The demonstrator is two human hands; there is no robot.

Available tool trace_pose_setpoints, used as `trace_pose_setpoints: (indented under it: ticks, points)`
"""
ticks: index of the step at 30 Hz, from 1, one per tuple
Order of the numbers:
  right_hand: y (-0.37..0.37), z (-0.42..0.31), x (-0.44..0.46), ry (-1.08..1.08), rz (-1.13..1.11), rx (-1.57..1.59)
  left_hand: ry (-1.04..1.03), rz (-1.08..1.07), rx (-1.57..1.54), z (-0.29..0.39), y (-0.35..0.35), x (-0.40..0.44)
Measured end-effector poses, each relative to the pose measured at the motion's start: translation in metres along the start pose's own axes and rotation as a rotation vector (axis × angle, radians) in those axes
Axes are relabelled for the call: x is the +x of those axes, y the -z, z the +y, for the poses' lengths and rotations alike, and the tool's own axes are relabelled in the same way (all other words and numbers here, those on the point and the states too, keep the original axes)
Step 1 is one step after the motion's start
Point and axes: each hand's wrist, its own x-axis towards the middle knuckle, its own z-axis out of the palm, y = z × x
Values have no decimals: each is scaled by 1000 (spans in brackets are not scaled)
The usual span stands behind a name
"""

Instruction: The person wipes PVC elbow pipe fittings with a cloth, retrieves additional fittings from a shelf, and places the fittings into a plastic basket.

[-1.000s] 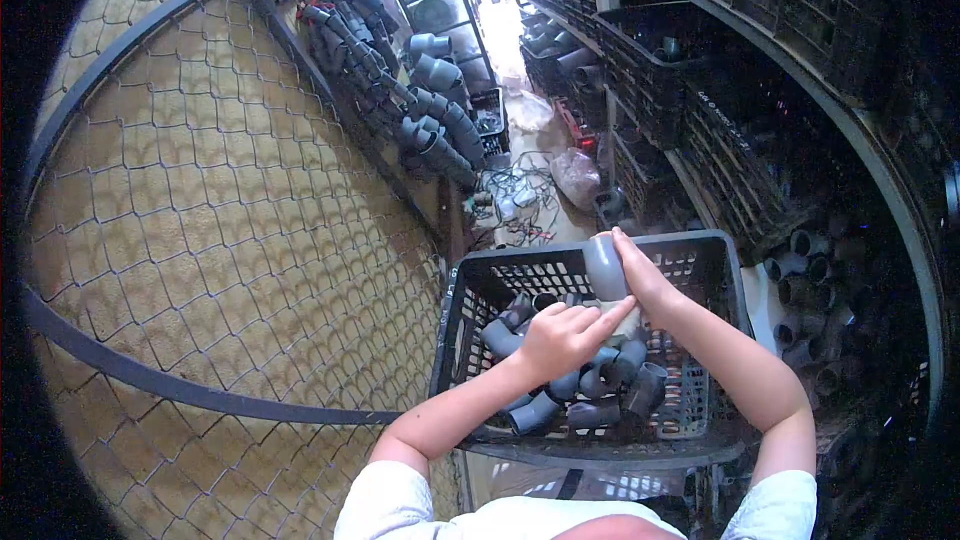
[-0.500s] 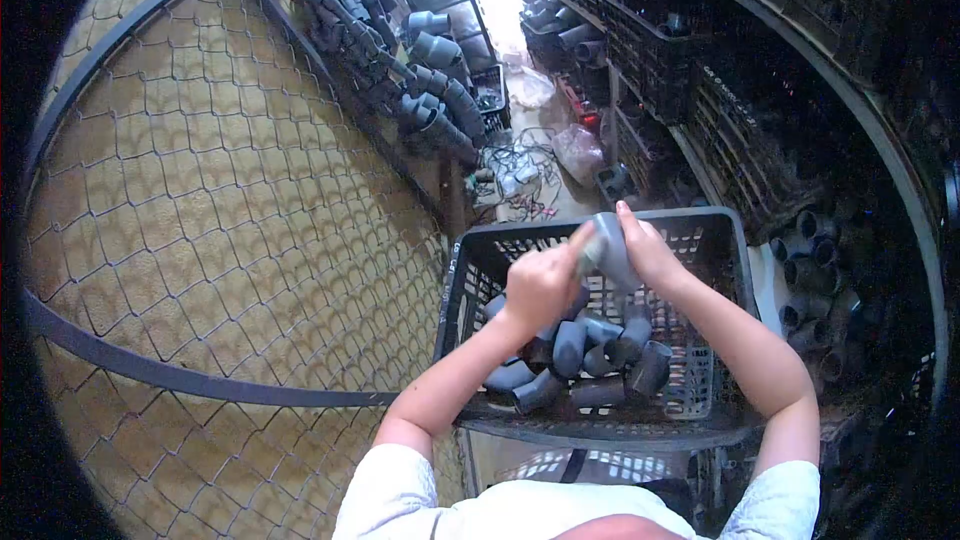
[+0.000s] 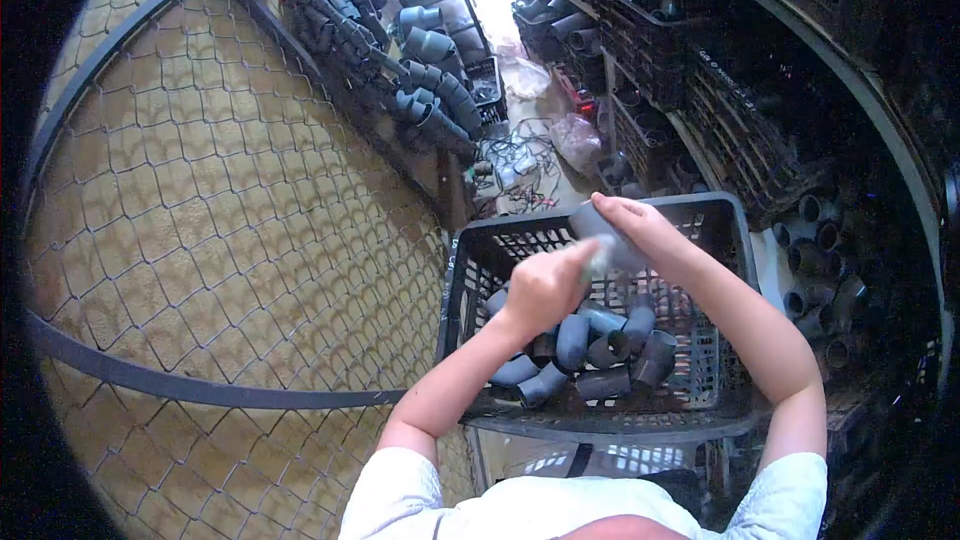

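My right hand (image 3: 648, 230) is closed round a grey plastic pipe elbow (image 3: 592, 224), held up over the far part of a black plastic crate (image 3: 740, 290). My left hand (image 3: 545, 285) is closed, its thumb and forefinger against a small pale greenish wad (image 3: 598, 262) that looks like a rag. The wad is close to the fitting or touching it; motion blur hides which. Below my hands, several more grey pipe elbows (image 3: 572, 342) lie loose in the crate, some tipped on their sides with dark openings showing.
A wire-mesh fence (image 3: 220, 200) fills the left side. Stacked dark crates (image 3: 740, 130) and pipe fittings (image 3: 820, 240) line the right. Farther off, grey pipe fittings (image 3: 430, 45) are piled by the fence, with plastic bags (image 3: 576, 140) and tangled cords (image 3: 520, 160) on the floor.
The pipe elbow has tilted and shifted slightly left in my right hand, which has turned over its side. My left hand has stayed near it, the pale wad moving slightly down.
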Motion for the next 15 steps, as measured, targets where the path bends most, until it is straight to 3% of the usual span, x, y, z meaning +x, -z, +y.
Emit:
trace_pose_setpoints:
  ticks: [2,4,6,8,10,12,15]
  points:
    - [0,2,3,25,6,57,-94,-169,110,12,11,9]
    - [2,1,3,-25,-16,86,-108,-122,181,-1,10,9]
    - [2,-3,0,-96,3,99,26,44,176,-11,5,13]
    - [1,-1,-1,41,72,-19,124,-56,211,-8,7,13]
    - [4,7,4,151,52,-161,-34,-34,122,5,3,10]
    - [7,15,6,135,70,-233,-186,-288,251,17,6,6]
    - [7,21,10,234,101,-216,-1,-86,229,-6,5,11]
